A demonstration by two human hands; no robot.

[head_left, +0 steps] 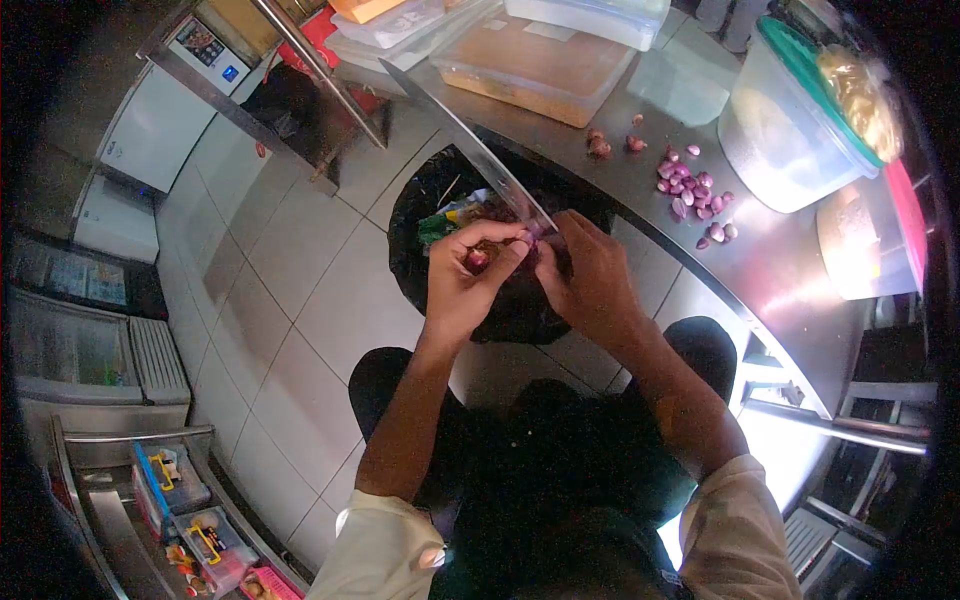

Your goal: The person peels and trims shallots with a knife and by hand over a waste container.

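Note:
My left hand (467, 273) is closed, with a shallot (527, 238) pinched at its fingertips and another reddish-brown shallot (478, 260) tucked in the palm. My right hand (588, 268) grips a large knife (478, 150), its handle hidden in the fingers and its long blade pointing up and to the left. The knife's heel and my right thumb are close against the pinched shallot. Both hands are above a bin lined with a black bag (408, 235), which has scraps and wrappers (462, 213) in it.
On the steel counter (640, 165) lie peeled purple shallots (690, 186) and several unpeeled shallots (600, 146). A green-lidded tub (775, 130) and lidded plastic boxes (540, 65) stand there too. Storage boxes (215, 545) sit on a rack at lower left.

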